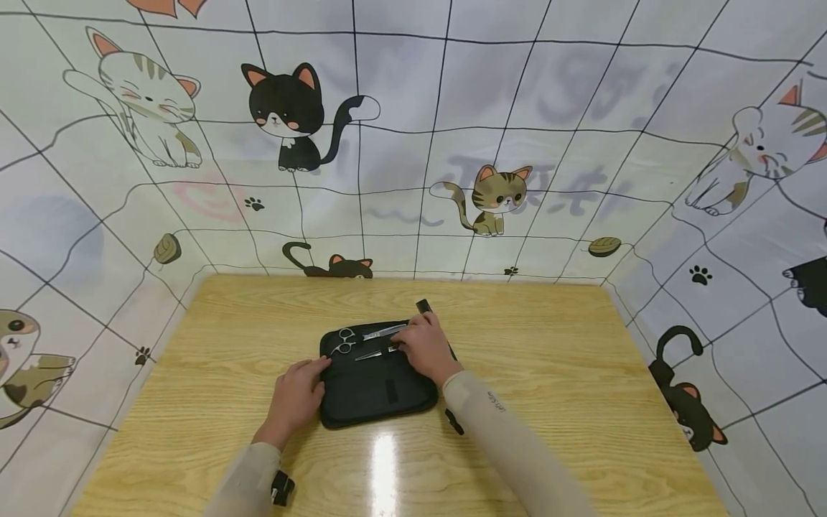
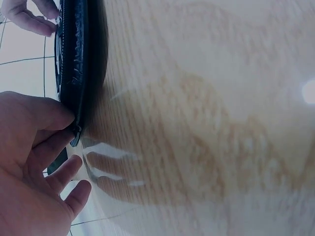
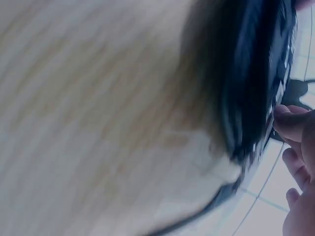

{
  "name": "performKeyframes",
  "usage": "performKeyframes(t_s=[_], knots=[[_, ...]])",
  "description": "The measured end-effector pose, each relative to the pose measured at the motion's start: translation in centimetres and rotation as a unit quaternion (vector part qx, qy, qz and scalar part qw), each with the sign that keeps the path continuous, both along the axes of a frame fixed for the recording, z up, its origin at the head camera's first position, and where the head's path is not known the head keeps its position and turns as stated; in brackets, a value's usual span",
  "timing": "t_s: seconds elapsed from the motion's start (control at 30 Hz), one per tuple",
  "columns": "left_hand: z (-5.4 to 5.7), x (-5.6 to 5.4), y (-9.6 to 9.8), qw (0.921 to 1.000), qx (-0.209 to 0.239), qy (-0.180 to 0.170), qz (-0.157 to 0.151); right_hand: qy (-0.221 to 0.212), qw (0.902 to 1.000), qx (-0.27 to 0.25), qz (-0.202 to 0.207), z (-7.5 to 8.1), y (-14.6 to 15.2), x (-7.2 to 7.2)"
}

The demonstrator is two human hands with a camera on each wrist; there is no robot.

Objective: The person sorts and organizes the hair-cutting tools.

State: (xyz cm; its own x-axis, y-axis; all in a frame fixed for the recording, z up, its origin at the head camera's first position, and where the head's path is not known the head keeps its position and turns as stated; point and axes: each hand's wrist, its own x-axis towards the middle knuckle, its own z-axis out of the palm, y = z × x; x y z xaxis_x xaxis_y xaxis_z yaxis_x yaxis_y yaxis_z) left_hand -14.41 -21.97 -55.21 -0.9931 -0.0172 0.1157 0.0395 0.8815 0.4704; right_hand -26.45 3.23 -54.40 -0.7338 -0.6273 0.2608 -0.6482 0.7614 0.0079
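Observation:
A black zip case (image 1: 362,395) lies open on the table with its tools facing up. Scissors (image 1: 345,342) with silver ring handles sit near its upper left, their blades pointing right. Below them a second pair of scissors (image 1: 370,356) shows only a pointed blade; its handle end is hidden beneath my right hand (image 1: 426,348). That hand reaches over the case's upper right part, thumb and fingertips pinched together at this second pair. My left hand (image 1: 297,395) pinches the case's left edge between thumb and finger, and its other fingers (image 2: 78,196) are loosely bent.
A short black strap (image 1: 423,306) sticks out past the case's upper right corner. The case rests on a wood-grain table (image 1: 549,359). Behind and at both sides stand white walls (image 1: 413,158) with a grid and cartoon cats.

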Motion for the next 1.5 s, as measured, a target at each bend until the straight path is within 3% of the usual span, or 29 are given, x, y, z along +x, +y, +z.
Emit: performKeyframes(t_s=[0.13, 0.3, 0.57, 0.87, 1.27, 1.5], knots=[[0.3, 0.0, 0.0, 1.0, 0.004, 0.0, -0.001, 0.001, 0.9996, -0.026, -0.013, 0.6, 1.7, -0.5], [0.4, 0.1, 0.0, 0.9999, 0.004, -0.011, 0.0, -0.036, 0.9988, -0.007, -0.032, 1.0, 3.2, -0.9], [0.1, 0.2, 0.1, 1.0, 0.005, -0.007, 0.001, -0.071, 0.997, -0.013, -0.026, 0.7, 3.8, -0.8], [-0.1, 0.0, 0.2, 0.9999, 0.003, -0.017, 0.003, -0.073, 0.9964, 0.018, -0.039, 0.4, 3.4, -0.6], [-0.1, 0.2, 0.1, 0.9999, 0.004, -0.013, 0.005, -0.038, 0.9964, -0.017, -0.074, -0.7, 2.0, 0.0], [-0.4, 0.1, 0.2, 1.0, 0.001, -0.008, 0.002, -0.034, 0.9949, -0.042, -0.086, -0.6, 1.7, 0.3]])
